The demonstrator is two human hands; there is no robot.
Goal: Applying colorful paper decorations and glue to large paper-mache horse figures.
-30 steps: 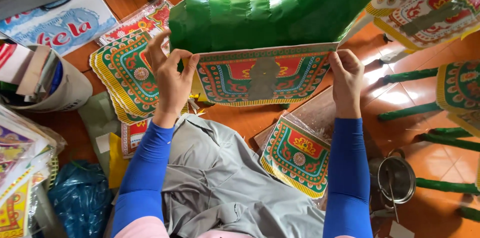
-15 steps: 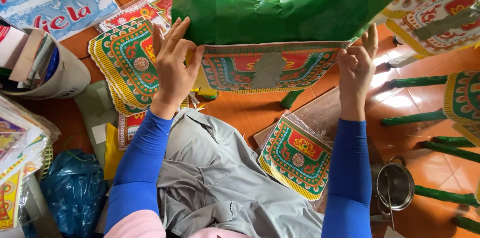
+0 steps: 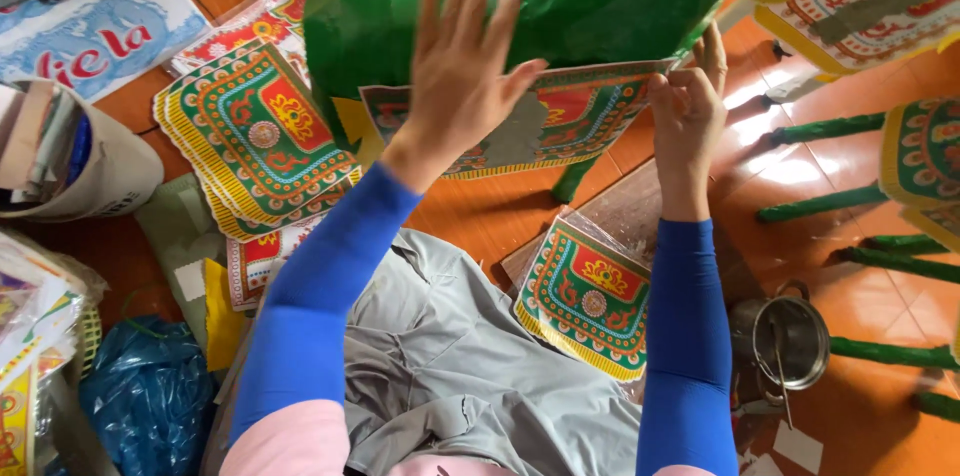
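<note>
The left hand (image 3: pixel 465 71) is held flat and wide open, with all fingers spread, and it is pressed on the green paper body (image 3: pixel 560 6) just above the upper edge of the patterned paper panel (image 3: pixel 545 121). Nothing is gripped by it. Half a second ago this hand was closed on the left end of the panel; now that end is released and the palm is moved up onto the green surface. From this it may be judged that the left part of the panel is already stuck and is being smoothed down.

The right hand (image 3: pixel 690 106) is kept at the right end of the panel, where the corner is pinched between thumb and fingers; the other fingers are partly curled. The panel itself is laid along the lower side of the green body, which is seen at the far middle of the scene.

Further out, a pile of similar patterned sheets (image 3: pixel 255 136) is seen on the floor at the left, and one more sheet (image 3: pixel 590 296) lies near the right forearm. A white bucket (image 3: pixel 95 171) stands at the left, a blue plastic bag (image 3: pixel 145 396) at the near left, and a small metal pot (image 3: pixel 785 336) at the near right. Green sticks (image 3: pixel 850 126) are lying on the orange floor at the right.
</note>
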